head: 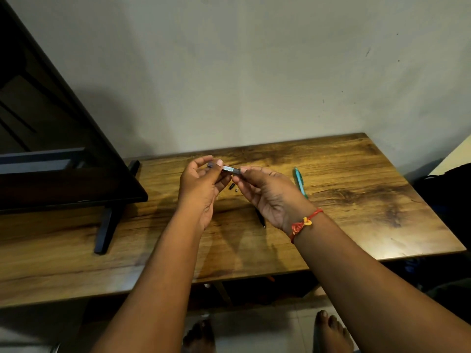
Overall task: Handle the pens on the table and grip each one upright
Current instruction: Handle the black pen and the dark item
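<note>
A dark pen with a silvery middle band (228,169) is held level above the wooden table (344,200), pinched at one end by my left hand (201,184) and at the other by my right hand (270,194). A teal pen (300,181) lies on the table to the right of my right hand. The tip of a black pen (261,219) shows on the table below my right palm; the rest is hidden. Two small dark bits (233,187) lie on the table between my hands.
A black TV screen (63,154) leans at the left, its stand foot (105,225) resting on the table. A grey wall rises behind. A dark bag (448,194) sits beyond the table's right edge. My bare feet (331,332) are on the floor below the front edge.
</note>
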